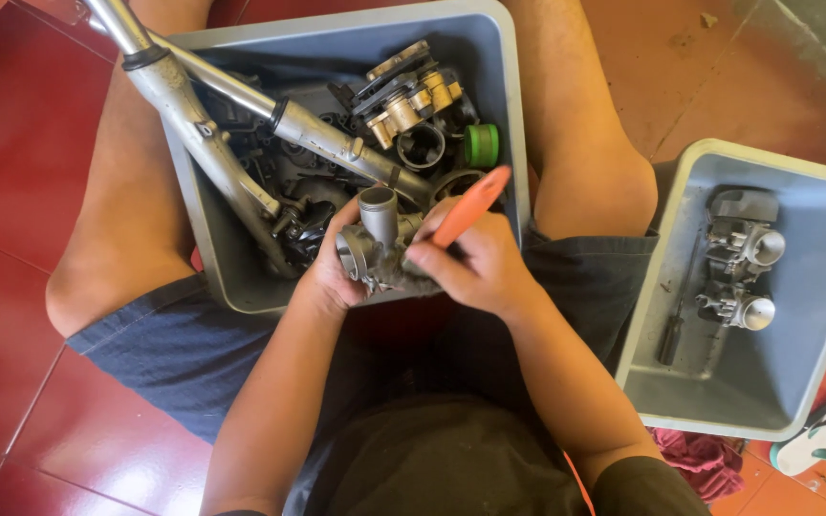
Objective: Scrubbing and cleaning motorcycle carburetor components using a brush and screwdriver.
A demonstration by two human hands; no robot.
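Left hand (329,272) closed round grey metal part (375,239); right hand (475,263) gripping orange-handled brush (468,208) against it. Behind: grey bin (504,115) of fork tubes (241,124), brass caliper (411,96). Right: second bin (709,401), carburetors (743,272).

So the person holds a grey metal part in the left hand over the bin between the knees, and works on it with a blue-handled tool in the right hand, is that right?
Not quite: the tool handle in the right hand is orange, not blue. The head view shows it. The rest holds: the left hand grips the grey metal part over the bin between the knees.
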